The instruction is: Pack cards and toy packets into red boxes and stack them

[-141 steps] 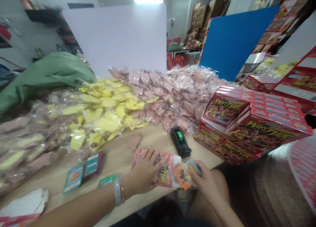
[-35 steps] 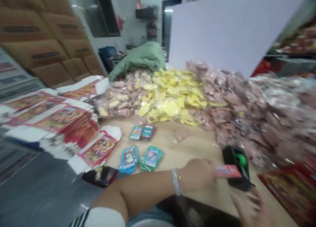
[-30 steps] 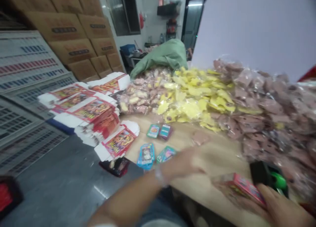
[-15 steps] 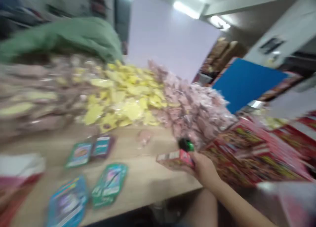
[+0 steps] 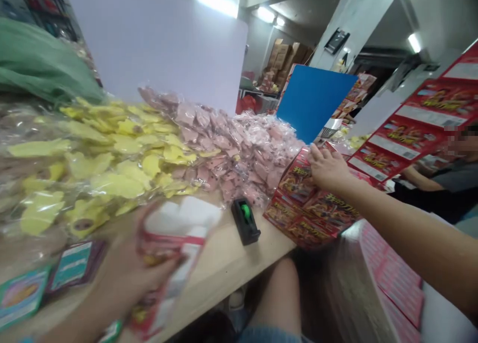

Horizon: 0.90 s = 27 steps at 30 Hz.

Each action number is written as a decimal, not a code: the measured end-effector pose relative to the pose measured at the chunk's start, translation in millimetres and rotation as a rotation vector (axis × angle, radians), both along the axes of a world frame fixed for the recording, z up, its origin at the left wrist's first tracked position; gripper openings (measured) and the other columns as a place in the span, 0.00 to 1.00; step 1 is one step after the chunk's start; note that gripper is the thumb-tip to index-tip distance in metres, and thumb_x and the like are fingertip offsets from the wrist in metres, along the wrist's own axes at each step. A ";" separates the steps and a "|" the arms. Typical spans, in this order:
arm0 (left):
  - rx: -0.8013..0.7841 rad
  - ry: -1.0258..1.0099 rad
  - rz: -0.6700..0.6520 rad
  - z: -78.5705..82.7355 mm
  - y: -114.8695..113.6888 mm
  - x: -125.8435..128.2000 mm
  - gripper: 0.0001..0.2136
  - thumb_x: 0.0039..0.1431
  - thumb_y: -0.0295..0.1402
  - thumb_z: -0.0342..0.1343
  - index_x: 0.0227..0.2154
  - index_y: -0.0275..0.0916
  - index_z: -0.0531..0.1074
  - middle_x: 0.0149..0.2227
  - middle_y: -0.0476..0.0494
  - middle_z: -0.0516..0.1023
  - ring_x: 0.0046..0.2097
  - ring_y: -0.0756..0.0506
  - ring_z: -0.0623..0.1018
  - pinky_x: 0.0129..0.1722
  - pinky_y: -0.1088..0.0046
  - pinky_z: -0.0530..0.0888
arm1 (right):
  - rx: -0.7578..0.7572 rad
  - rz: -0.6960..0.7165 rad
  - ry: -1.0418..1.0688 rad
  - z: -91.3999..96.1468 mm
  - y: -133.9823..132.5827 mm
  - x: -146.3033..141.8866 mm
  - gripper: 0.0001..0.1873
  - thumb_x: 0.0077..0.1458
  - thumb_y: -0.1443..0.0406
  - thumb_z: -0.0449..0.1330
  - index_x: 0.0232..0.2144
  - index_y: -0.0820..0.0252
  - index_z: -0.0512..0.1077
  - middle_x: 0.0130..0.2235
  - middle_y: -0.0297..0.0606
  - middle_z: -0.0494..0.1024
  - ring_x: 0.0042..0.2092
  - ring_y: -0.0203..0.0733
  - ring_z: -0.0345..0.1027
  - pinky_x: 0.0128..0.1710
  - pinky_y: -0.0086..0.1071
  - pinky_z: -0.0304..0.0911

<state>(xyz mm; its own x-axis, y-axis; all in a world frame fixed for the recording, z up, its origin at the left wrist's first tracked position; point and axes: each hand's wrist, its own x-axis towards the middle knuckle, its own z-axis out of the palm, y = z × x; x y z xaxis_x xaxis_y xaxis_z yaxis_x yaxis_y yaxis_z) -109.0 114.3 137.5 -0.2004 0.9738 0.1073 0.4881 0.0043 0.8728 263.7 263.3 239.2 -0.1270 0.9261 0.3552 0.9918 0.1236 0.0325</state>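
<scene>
Blurred by motion, my left hand [image 5: 123, 266] grips a red-and-white carton [image 5: 188, 221] whose white end flaps stand open. My right hand [image 5: 328, 168] rests on top of a stack of red printed boxes [image 5: 313, 211] at the table's right end, fingers stretched out. A black tape dispenser [image 5: 244, 223] with a green roll is on the table between the two hands. Near my left wrist lie a teal card pack [image 5: 72, 264] and another teal-edged pack [image 5: 23, 295].
Heaped along the table [image 5: 220, 268] are bagged yellow shapes [image 5: 123, 176] and bagged pink ones [image 5: 220, 154]. A green sack [image 5: 45, 66] lies at the left. More red printed boxes [image 5: 405, 134] rise at the right. Beyond them a co-worker's arm [image 5: 421, 179] shows.
The view has swung right. My right hand, which held a small red box over the table, now lies on the box stack. My left hand has come into view with the open carton.
</scene>
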 end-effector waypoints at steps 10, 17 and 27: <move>-0.004 -0.376 -0.144 -30.9 -48.9 103.6 0.26 0.49 0.38 0.56 0.50 0.38 0.55 0.42 0.40 0.72 0.40 0.44 0.75 0.37 0.71 0.73 | -0.559 -0.096 1.766 -125.0 -212.2 -139.6 0.29 0.50 0.43 0.48 0.42 0.57 0.69 0.44 0.41 0.75 0.49 0.48 0.66 0.45 0.39 0.64; -0.055 -0.096 -0.398 -32.4 -85.1 64.1 0.07 0.57 0.37 0.46 0.35 0.41 0.64 0.30 0.47 0.73 0.31 0.48 0.73 0.31 0.74 0.69 | -1.030 -0.181 2.156 -131.1 -208.2 -135.2 0.19 0.50 0.55 0.55 0.38 0.65 0.73 0.36 0.43 0.79 0.41 0.47 0.71 0.46 0.41 0.61; -0.225 -0.373 -0.322 -92.4 -109.5 66.9 0.33 0.58 0.33 0.47 0.59 0.40 0.31 0.43 0.43 0.73 0.41 0.47 0.73 0.43 0.69 0.68 | -1.192 0.599 1.011 -96.9 -188.3 -130.4 0.18 0.56 0.59 0.52 0.48 0.56 0.68 0.49 0.40 0.72 0.49 0.43 0.64 0.50 0.38 0.57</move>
